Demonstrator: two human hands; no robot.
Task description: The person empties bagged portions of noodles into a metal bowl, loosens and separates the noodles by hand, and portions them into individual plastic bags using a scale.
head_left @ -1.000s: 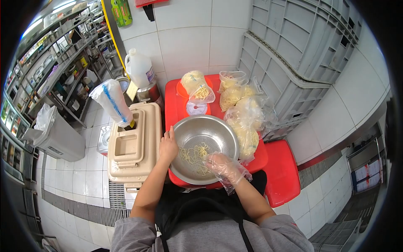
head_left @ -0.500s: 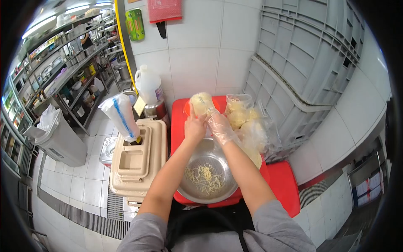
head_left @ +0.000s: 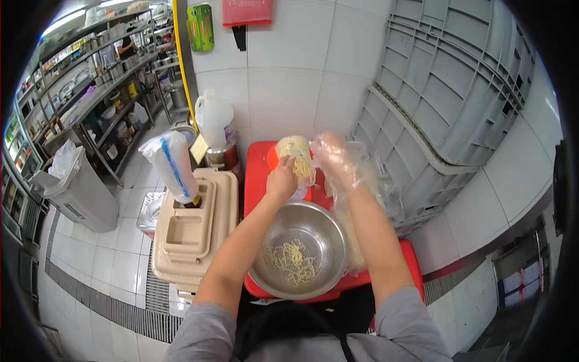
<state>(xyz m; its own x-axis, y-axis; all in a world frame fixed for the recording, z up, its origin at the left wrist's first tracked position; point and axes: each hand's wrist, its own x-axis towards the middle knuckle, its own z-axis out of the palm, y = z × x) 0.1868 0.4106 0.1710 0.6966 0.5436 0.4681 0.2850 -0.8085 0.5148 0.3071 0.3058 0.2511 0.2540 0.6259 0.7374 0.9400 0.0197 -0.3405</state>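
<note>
My left hand grips a clear plastic package of noodles over the back of the red table. Some noodles hang loose from its right side. My right hand, in a thin clear plastic glove, is apart from the package, to its right; motion smears its fingers. Below both hands stands a steel bowl with a small heap of pale noodles on its bottom. Part of an orange object shows behind the package. Clear plastic bags lie beside and partly behind my right forearm.
A beige lidded container stands left of the red table, with a blue-striped plastic bag on it. Behind are a white jug and a tiled wall. Stacked grey crates flank the right side. A grey bin stands farther left.
My right hand has come off the package and moved right. My left hand still holds the package, where loose noodles now show. The camera view has shifted slightly.
</note>
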